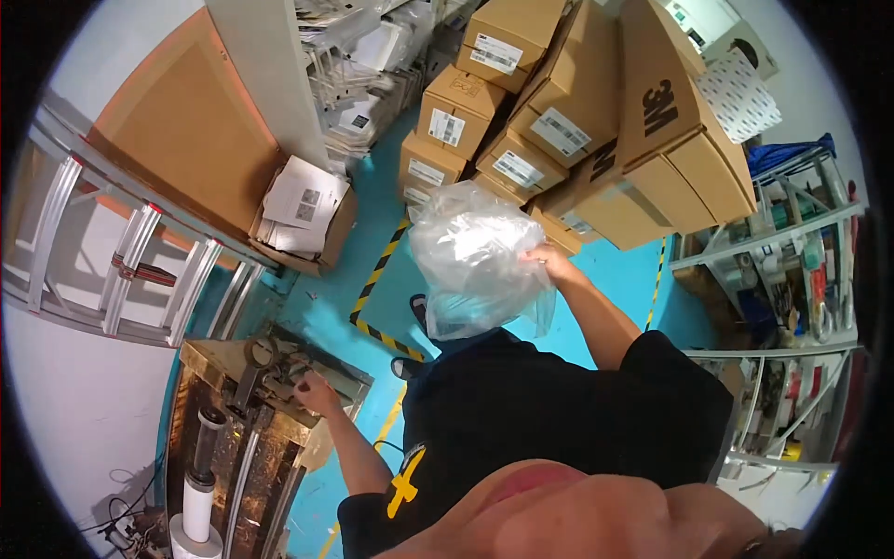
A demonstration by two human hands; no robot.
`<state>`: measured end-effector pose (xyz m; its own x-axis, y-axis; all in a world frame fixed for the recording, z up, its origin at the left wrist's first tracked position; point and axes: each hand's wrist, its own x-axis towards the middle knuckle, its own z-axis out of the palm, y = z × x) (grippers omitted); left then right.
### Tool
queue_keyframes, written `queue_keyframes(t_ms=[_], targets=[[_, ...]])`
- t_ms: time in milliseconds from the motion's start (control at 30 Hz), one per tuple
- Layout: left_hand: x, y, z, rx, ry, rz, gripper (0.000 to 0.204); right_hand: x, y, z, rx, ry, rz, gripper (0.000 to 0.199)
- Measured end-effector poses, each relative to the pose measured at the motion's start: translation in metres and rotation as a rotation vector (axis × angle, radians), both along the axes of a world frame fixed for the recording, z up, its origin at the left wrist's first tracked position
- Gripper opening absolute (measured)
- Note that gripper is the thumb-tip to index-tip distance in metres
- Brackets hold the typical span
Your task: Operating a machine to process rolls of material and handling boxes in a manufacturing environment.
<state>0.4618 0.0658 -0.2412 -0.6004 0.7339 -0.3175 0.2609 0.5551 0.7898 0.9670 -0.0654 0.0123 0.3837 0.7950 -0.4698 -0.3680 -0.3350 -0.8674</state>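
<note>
My right hand (556, 265) is closed on the edge of a large clear plastic bag (470, 247), crumpled and puffed out in front of my body. What the bag holds, if anything, is hard to make out through the shiny film. Lower left, my left hand (318, 395) reaches to the edge of a worn wooden workbench (210, 361). Its fingers are curled beside a dark metal vise-like fixture (265, 368) on the bench. Whatever they grip is too small to name.
Cardboard cartons (540, 121) are stacked ahead on the blue floor, near black-and-yellow tape (380, 270). An open box of papers (300, 219) stands left, beside an aluminium ladder (135, 261). Metal shelving (773, 242) holds supplies at right. White rolls (196, 512) stand by the bench.
</note>
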Motion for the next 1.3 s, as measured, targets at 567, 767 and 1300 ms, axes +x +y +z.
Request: queue_keyframes(t_ms=[567, 767, 1300], targets=[[0.046, -0.106, 0.034, 0.151, 0.694, -0.442, 0.059, 0.017, -0.136, -0.006, 0.079, -0.177, -0.141, 0.042], [0.198, -0.126, 0.071, -0.019, -0.330, -1.316, 0.058, 0.033, -0.225, 0.023, 0.119, -0.289, -0.190, 0.046], [0.666, -0.505, 0.139, -1.323, -1.376, -1.603, 0.045, 0.181, -0.544, -0.064, 0.151, 0.021, -0.850, 0.037]])
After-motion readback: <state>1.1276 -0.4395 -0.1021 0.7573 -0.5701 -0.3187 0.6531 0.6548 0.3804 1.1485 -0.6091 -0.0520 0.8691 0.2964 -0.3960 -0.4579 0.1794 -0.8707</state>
